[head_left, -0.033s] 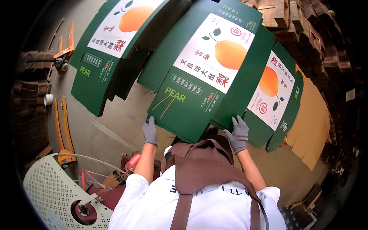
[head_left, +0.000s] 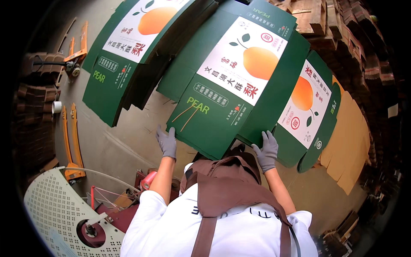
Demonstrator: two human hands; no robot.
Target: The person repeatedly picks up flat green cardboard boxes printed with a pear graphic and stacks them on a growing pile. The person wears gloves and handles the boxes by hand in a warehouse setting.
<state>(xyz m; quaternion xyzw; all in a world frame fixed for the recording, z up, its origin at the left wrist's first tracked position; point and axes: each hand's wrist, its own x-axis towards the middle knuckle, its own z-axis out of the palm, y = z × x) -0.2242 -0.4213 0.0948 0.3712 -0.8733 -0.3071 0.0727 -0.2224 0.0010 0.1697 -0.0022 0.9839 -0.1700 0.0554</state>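
Note:
In front of me a green printed cardboard carton blank [head_left: 205, 128] lies flat, with a white panel and an orange-yellow pear on it. Two thin brown strips [head_left: 187, 116] rest on its near part. My left hand [head_left: 167, 143], in a grey glove, is at the blank's near left corner with fingers apart. Whether it touches the edge is hard to tell. At the near right edge is my right hand [head_left: 266, 152], gloved alike, its fingers spread against the cardboard. Neither hand grips anything.
A pile of similar green blanks [head_left: 107, 92] stands at left, and more blanks [head_left: 304, 107] lie at right beside plain brown cardboard [head_left: 346, 145]. Behind are wooden pallets [head_left: 314, 19]. Orange pallet-truck forks [head_left: 70, 137] and a machine with a perforated guard [head_left: 55, 205] are at left.
My left hand's fingers have spread a little wider near the carton's corner. The whole view has shifted slightly; the blanks and my right hand otherwise stay put.

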